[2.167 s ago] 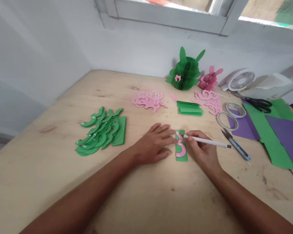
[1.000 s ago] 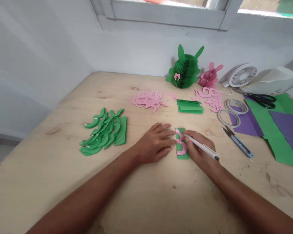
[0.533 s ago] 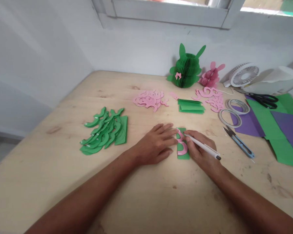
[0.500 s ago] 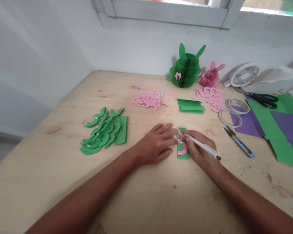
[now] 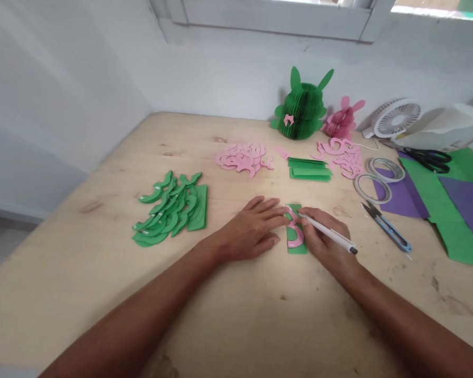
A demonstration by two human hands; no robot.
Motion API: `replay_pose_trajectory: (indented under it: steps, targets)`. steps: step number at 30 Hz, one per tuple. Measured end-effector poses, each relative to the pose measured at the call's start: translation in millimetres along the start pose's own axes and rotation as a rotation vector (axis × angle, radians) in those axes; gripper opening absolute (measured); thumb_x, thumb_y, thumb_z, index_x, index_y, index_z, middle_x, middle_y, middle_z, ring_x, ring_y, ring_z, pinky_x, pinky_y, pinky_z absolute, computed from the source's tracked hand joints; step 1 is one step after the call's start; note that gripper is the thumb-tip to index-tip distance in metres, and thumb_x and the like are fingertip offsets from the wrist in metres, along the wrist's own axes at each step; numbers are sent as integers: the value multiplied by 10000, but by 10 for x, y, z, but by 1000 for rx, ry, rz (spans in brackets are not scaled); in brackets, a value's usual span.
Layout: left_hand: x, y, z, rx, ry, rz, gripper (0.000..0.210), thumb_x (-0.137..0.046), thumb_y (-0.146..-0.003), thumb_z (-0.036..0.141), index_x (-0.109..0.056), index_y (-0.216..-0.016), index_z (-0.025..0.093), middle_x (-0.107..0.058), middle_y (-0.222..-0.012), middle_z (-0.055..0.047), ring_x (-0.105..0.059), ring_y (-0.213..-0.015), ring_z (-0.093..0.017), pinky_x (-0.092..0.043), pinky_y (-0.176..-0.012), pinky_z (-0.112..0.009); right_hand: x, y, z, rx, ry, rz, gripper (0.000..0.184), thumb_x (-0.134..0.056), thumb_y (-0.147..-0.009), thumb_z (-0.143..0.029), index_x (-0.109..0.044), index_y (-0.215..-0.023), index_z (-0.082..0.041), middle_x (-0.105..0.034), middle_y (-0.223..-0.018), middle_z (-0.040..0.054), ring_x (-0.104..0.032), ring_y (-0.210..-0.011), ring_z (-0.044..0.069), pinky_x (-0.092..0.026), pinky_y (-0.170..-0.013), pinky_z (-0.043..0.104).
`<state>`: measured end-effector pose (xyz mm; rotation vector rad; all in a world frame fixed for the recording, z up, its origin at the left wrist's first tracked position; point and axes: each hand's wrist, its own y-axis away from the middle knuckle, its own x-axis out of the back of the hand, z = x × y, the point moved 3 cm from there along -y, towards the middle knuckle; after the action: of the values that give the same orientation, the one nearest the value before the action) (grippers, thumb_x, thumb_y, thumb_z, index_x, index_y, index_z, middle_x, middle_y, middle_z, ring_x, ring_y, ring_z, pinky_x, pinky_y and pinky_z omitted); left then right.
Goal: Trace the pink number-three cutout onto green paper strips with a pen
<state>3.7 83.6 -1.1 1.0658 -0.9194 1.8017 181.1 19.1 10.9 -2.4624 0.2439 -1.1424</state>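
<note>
On the wooden table a small green paper strip lies upright in the view, topped by a curvy pink paper cutout. My left hand rests flat, fingers spread, with its fingertips touching the cutout's left edge. A white pen is pinched in my right hand; its tip meets the upper right edge of the pink cutout. To the left lies a pile of wavy green paper cutouts, and beyond my hands a heap of pink cutouts.
Folded green paper lies behind my hands. Two tape rolls, thread snips, black scissors and green and purple paper are at the right. A green paper rabbit, a pink one and a fan stand by the wall.
Both hands, the pen and the cutout hold nearly the same positions. The whole view has shifted slightly.
</note>
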Motion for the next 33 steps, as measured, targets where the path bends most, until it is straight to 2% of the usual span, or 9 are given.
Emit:
replay_pose_trajectory:
  steps: [9,23,33]
  targets:
    - [-18,-2,-13,-2,-3,20,347,-443,-899,242,-551,-1228,227,-459,-1440,-27,-315,-1375,-259,-164,-1153,-478,-6,0,6,7,14,15,180,-490,-898,-226,-659,-958,-229,-729,-941,51,-695,-807,193,-542,-707,309]
    - [-21,-46,65,24,-23,63,276,-492,-884,324,-598,-1109,204,-511,-1383,-64,-343,-1344,-286,-206,-1110,-478,-5,5,13,15,26,15,191,-496,-889,-211,-655,-994,-212,-729,-934,55,-692,-827,197,-537,-734,313]
    - [-41,-66,134,36,-77,118,265,-487,-894,339,-596,-1090,199,-546,-1333,-66,-382,-1300,-288,-243,-1070,-467,-7,8,9,6,42,17,184,-511,-878,-188,-656,-991,-198,-730,-894,41,-666,-745,175,-511,-673,288]
